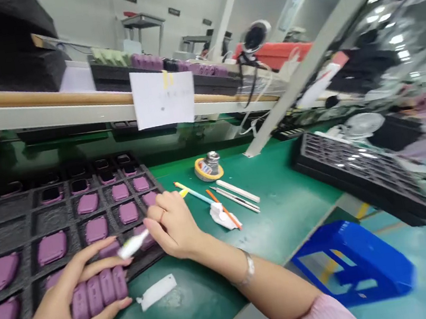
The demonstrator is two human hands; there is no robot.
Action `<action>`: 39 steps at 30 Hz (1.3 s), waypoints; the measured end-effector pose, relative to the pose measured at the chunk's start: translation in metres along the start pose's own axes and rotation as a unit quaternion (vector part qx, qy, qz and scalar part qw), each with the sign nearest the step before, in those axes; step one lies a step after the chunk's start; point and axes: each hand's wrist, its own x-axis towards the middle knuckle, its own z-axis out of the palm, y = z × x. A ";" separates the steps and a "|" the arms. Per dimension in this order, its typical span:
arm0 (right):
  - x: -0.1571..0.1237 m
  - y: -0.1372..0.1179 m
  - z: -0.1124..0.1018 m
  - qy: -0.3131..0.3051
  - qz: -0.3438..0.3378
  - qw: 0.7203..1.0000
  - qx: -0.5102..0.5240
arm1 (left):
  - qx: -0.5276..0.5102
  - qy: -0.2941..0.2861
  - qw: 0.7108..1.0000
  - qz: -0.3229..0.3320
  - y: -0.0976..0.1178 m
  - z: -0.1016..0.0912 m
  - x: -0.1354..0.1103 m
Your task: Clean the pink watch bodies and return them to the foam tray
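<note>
My left hand (64, 304) is wrapped round a row of several purple rounded cases (102, 293), thumb below and fingers above. My right hand (177, 226) is closed on a slim stick with a white, wrapped-looking tip (134, 242); motion blurs it, and a yellow end shows behind the hand. The tip lies close to the left fingertips, and I cannot tell whether it touches a case. Beneath both hands a black compartment tray (62, 219) holds more purple cases (52, 247), some with dark screens in the far rows. A white strip (157, 291) lies on the green bench by the tray.
On the green bench (282, 224) are a metal-topped dispenser (211, 166), white pens (237, 190), an orange stick (223, 208) and crumpled tissue (221, 217). A black tray (359, 175) overhangs the right edge above a blue bin (356, 260). A slanted post (304, 71) rises behind.
</note>
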 end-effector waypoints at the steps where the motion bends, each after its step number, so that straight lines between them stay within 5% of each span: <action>1: -0.001 -0.002 -0.002 0.000 -0.026 0.999 0.020 | -0.015 -0.013 1.000 -0.007 0.004 0.000 -0.001; 3: -0.003 -0.003 -0.007 0.009 -0.066 0.996 0.057 | -0.037 -0.050 0.998 0.018 0.012 -0.001 -0.003; 8: -0.003 0.000 -0.010 0.063 -0.034 0.991 0.112 | -0.112 -0.094 0.987 0.058 0.016 -0.003 -0.001; 14: -0.006 0.006 -0.007 0.095 -0.139 0.983 0.079 | -0.164 -0.083 0.981 0.056 0.015 -0.001 -0.001; 20: -0.007 0.013 -0.009 0.090 -0.041 0.990 0.101 | -0.181 -0.108 0.975 0.066 0.013 -0.001 -0.001; 27: -0.009 -0.003 -0.010 0.079 -0.151 0.980 0.108 | -0.161 -0.096 0.979 0.082 0.013 -0.001 0.001; 30: -0.010 0.013 -0.007 0.093 -0.074 0.991 0.052 | -0.180 -0.084 0.977 0.073 0.012 0.001 0.000; 34: -0.011 0.027 -0.006 0.062 0.100 0.983 0.138 | -0.174 -0.064 0.977 0.104 0.013 0.000 -0.003; 39: -0.008 0.030 -0.004 0.028 0.152 0.976 0.156 | -0.133 -0.034 0.978 0.156 0.017 -0.005 -0.006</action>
